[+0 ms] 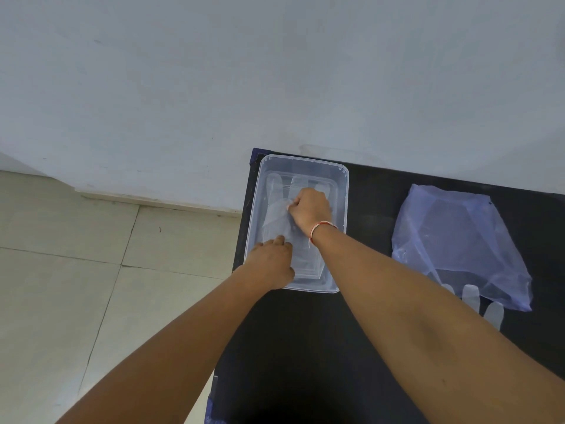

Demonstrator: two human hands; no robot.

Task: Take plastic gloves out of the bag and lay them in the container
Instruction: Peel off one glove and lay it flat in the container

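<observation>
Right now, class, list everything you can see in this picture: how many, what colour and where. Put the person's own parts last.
container: one, clear, far left end of the table.
glove: at least one, clear, flat inside the container; exact count unclear.
bag: one, pale purple, right of the container.
glove fingers: three, whitish, poking from the bag's near edge.
table: one, black.
floor: pale tiles, left.
wall: white, behind.
bracelet: one, red-white, right wrist.
left hand: on the glove.
right hand: pinching the glove.
</observation>
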